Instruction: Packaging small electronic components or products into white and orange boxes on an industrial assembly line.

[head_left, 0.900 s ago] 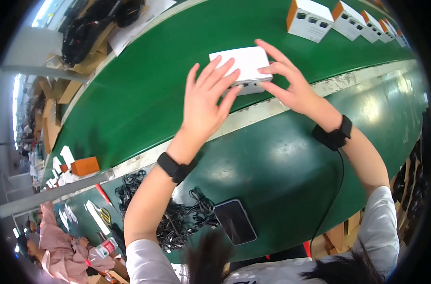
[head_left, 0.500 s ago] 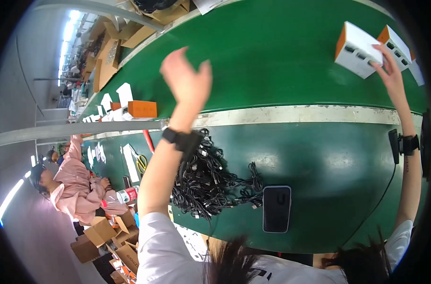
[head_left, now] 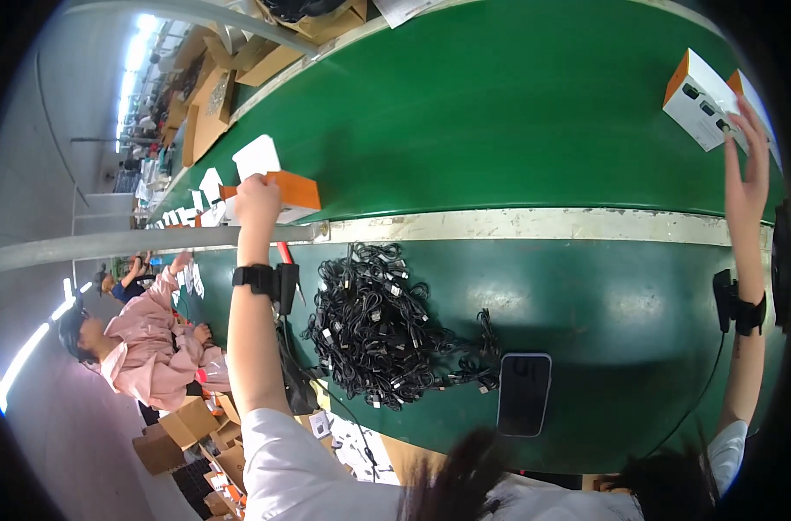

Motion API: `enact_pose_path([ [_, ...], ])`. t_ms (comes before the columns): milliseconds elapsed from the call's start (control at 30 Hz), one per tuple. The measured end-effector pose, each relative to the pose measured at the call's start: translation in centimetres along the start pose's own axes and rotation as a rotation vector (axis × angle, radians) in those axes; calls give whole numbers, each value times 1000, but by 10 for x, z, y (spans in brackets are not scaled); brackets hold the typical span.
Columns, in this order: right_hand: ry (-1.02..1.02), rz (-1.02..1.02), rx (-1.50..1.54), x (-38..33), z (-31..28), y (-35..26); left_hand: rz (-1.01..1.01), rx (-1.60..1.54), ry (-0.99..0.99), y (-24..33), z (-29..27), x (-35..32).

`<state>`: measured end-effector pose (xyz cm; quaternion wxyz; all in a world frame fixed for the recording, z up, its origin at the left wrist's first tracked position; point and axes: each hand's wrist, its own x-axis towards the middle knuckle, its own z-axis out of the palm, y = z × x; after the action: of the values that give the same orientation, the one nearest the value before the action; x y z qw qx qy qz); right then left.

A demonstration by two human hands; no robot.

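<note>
At the orange box (head_left: 297,194), left grip (head_left: 260,200) curls.

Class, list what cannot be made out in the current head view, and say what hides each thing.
Left hand: head view, fingertips hidden by its own knuckles.
Open orange-and-white cardboard box: head view, inside hidden by its orange side and that hand.
Rightmost orange-and-white cardboard box: head view, partly hidden by the right hand and the box beside it.
Heaped thin black cables: head view, too tangled to count.

Smooth card box (head_left: 298,194) — glossy phone (head_left: 524,396)
</note>
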<state>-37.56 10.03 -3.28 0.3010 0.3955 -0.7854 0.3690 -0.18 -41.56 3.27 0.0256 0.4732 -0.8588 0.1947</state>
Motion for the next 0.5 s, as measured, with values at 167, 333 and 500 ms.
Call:
enact_pose_path([
  [167, -473, 219, 662, 6, 59, -119, 128, -868, -244, 110, -43, -24],
  [333, -454, 192, 896, 7, 106, -161, 304, -1385, -518, 226, -81, -58],
  [500, -400, 191, 732, -4, 110, -151, 316, -1745, -716, 261, -89, -79],
])
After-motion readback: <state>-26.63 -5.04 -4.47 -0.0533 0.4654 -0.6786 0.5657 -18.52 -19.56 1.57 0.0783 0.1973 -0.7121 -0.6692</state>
